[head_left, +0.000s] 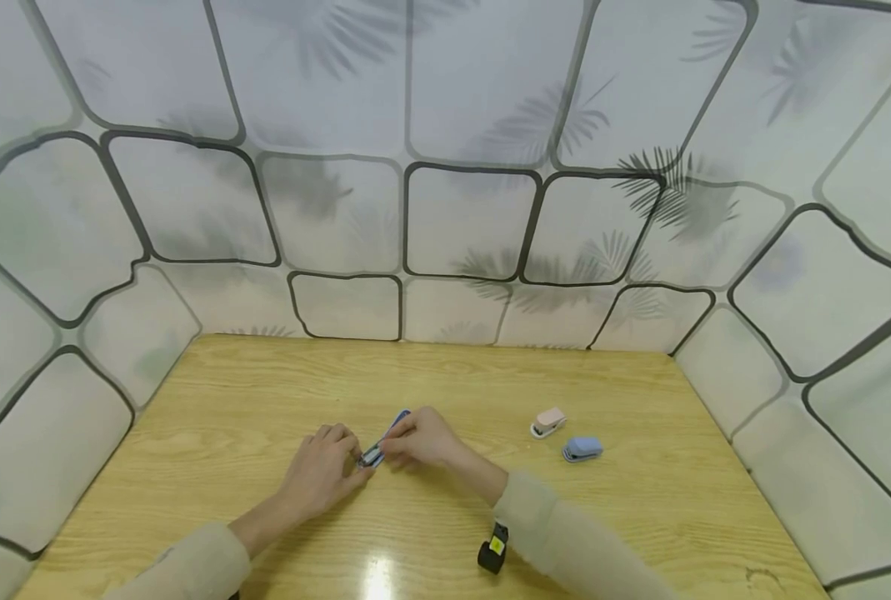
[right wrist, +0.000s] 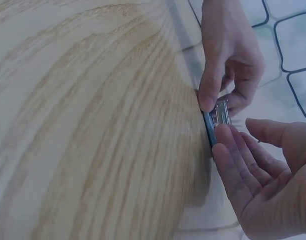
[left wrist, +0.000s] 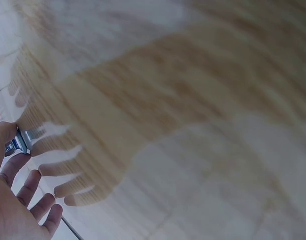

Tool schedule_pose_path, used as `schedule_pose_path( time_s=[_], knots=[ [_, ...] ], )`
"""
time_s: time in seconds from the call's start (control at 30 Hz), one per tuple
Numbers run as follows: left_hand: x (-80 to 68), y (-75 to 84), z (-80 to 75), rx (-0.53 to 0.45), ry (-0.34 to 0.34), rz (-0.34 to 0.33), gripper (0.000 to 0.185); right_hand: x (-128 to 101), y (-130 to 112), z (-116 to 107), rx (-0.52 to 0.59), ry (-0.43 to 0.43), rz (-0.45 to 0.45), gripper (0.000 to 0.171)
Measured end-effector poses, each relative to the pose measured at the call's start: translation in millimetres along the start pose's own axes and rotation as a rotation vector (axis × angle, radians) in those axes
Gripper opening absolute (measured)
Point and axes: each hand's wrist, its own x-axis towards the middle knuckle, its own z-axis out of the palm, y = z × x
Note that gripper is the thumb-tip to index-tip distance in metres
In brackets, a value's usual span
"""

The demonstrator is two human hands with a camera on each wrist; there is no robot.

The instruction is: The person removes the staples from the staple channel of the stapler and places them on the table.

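In the head view, an opened blue stapler (head_left: 373, 453) lies on the worktop (head_left: 227, 425) between the left hand (head_left: 319, 472) and right hand (head_left: 428, 439); only here appear a pink stapler (head_left: 548, 422) and light-blue stapler (head_left: 583, 448). The left wrist view shows thumb and forefinger pinching its end, other fingers loose. The right wrist view alone reveals the right hand's nearly straight fingers beside the metal channel (right wrist: 222, 113), thumb apart; contact is unclear.

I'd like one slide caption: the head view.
Left hand and right hand touching a slim blue-and-silver stapler-like device on a yellowish wooden table.
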Motion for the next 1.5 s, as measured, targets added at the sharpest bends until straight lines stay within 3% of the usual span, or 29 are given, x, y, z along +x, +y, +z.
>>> schedule_pose_path(
  time_s=[0.63,1.5],
  knots=[
    [-3.0,-10.4,-0.7,0.018,0.008,-0.011,0.025,6,-8,23,-0.083,0.032,0.010,0.010],
    [-3.2,-11.7,-0.8,0.009,-0.002,-0.033,0.023,7,-10,31,-0.003,0.061,0.041,0.009]
  ],
)
